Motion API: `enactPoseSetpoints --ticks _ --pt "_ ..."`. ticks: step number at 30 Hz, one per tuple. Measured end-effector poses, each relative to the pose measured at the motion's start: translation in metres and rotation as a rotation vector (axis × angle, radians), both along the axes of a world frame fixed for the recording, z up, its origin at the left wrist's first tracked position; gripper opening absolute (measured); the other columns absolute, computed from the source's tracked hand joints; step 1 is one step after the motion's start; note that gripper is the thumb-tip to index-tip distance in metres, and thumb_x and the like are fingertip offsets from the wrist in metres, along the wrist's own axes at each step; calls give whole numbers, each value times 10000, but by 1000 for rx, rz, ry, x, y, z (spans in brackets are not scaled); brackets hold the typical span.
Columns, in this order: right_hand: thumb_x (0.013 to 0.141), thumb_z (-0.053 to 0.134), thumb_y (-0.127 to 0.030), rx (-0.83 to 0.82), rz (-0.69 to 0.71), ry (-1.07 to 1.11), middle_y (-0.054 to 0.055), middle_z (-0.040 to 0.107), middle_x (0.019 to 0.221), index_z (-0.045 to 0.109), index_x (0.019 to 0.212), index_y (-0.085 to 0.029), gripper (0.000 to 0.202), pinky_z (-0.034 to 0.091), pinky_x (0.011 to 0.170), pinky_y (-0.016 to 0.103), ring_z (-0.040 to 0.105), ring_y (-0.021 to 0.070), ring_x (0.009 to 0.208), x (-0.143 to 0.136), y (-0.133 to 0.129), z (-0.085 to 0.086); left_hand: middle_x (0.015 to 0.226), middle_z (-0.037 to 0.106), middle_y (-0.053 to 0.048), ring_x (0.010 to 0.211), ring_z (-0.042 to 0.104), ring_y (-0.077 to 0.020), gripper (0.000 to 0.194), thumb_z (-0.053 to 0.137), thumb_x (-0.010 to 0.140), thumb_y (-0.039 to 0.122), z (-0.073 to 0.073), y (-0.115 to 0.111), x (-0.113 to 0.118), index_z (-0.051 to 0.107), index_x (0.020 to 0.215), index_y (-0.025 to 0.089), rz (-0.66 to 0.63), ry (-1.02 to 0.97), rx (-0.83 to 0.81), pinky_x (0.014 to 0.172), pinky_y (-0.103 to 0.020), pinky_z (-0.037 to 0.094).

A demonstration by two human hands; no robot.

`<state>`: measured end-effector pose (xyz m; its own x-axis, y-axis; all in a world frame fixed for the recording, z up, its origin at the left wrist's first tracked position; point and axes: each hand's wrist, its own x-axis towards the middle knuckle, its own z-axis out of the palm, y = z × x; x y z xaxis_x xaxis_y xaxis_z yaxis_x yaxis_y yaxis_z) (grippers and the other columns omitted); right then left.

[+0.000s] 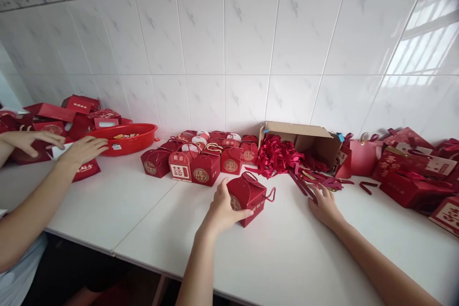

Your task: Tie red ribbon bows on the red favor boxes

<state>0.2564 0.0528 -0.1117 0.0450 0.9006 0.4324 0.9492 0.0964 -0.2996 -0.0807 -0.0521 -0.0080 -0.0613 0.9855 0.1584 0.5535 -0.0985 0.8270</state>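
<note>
A red gift box (255, 196) with a gold round emblem and a cord handle stands on the white table (172, 229). My left hand (225, 208) grips its left side, thumb across the lower front. To the right, my right hand (324, 203) rests on the table, fingertips on the dark red ribbon strips (303, 184); whether it pinches one is hard to tell. Behind the strips, shiny red ribbons (278, 155) spill from an open cardboard box (299, 130) lying on its side.
Several small red boxes (206, 169) stand in rows at the back. On the left, another person's hands (84, 150) handle a red box beside a red plastic basin (143, 141). Red bags and boxes (405, 189) crowd the right side. A tiled wall rises behind.
</note>
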Motion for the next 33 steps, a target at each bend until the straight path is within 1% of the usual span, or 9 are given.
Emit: enactPoseSetpoints --ticks 5,10,16,21,23,25,29,31,33 --pt "874 345 -268 -26 3 10 182 371 1367 445 1334 -164 482 414 951 518 329 361 1291 -3 0 1 1300 443 -232 1238 417 -400 900 703 672 444 -11 40 42 263 1385 115 180 280 175 950 -490 402" --pt "871 346 -259 -56 7 20 158 381 1365 453 1331 -185 478 422 951 498 339 347 1292 -4 0 4 1417 315 -260 1315 287 -434 734 700 711 386 -25 87 70 401 1325 116 242 424 291 1022 -562 286" --pt "859 354 -252 -73 11 22 128 420 1355 492 1297 -193 463 432 942 483 392 333 1246 -5 1 7 1407 330 -306 1302 300 -466 691 595 789 484 -41 139 74 426 1323 79 363 468 441 1019 -597 251" --pt "855 347 -249 -105 18 36 112 423 1362 491 1303 -217 471 397 964 508 378 326 1260 -4 1 7 1425 334 -272 1325 275 -444 687 633 761 488 -52 152 70 456 1303 105 462 469 537 1028 -596 233" --pt "862 333 -258 -130 16 40 116 415 1371 483 1315 -210 479 387 970 515 367 333 1267 -4 0 8 1444 318 -245 1343 263 -407 738 654 729 513 -48 147 57 442 1315 118 501 457 576 1053 -556 230" --pt "871 314 -272 -159 10 38 114 409 1377 468 1331 -207 489 382 972 519 364 338 1266 -4 -1 9 1462 286 -229 1362 233 -379 780 674 696 527 -39 138 31 431 1316 118 573 422 610 1082 -527 206" --pt "882 280 -297 -189 11 18 103 404 1386 445 1349 -210 503 374 977 522 368 334 1262 -4 -2 11 1500 199 -209 1392 128 -380 892 741 636 485 -18 116 -55 360 1355 117 830 245 627 1110 -549 125" --pt "883 272 -309 -194 4 11 99 406 1386 448 1346 -213 505 369 984 516 366 331 1266 -4 -2 11 1490 204 -226 1387 148 -382 757 660 760 410 -13 111 -101 334 1368 98 981 89 593 1094 -583 144" --pt "882 268 -322 -199 -6 10 93 409 1385 448 1346 -219 508 373 982 508 373 329 1263 -4 -2 10 1420 339 -213 1311 331 -363 532 511 892 354 -15 113 -137 373 1342 106 1086 -95 530 1032 -610 270"
